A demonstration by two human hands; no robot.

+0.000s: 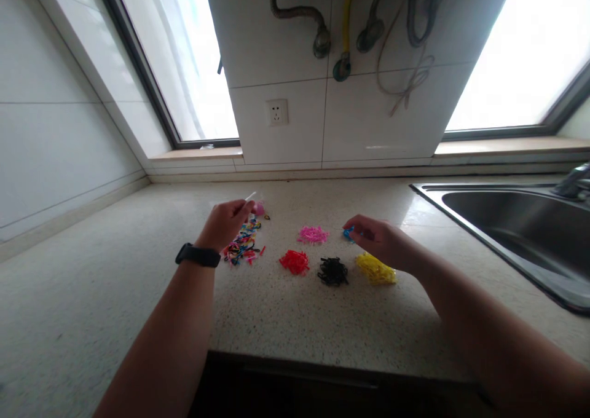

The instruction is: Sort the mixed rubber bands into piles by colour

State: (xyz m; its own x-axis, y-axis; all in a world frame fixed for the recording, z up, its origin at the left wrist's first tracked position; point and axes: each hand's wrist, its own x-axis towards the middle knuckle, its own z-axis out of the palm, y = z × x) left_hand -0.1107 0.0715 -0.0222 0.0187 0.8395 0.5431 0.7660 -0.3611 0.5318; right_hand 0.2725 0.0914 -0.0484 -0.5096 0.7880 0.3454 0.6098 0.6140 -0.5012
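Note:
My left hand (229,221), with a black band on its wrist, is closed, and a thin white strip (250,196) sticks out from its fingertips. It is over a mixed pile of small coloured bands (242,246); a pink, bag-like thing (259,208) lies beside its fingers. My right hand (380,238) reaches down with curled fingers to a small blue pile (348,233), which it partly covers. Whether a piece sits between those fingertips is hidden. Yellow bands (375,270) lie just below this hand. Between the hands are pink (313,235), red (294,262) and black (332,271) piles.
The piles lie on a speckled pale countertop (276,319), whose front edge is near me. A steel sink (502,221) with a tap (574,181) is at the right. On the tiled back wall are a socket (277,112) and hoses (346,24), between two windows.

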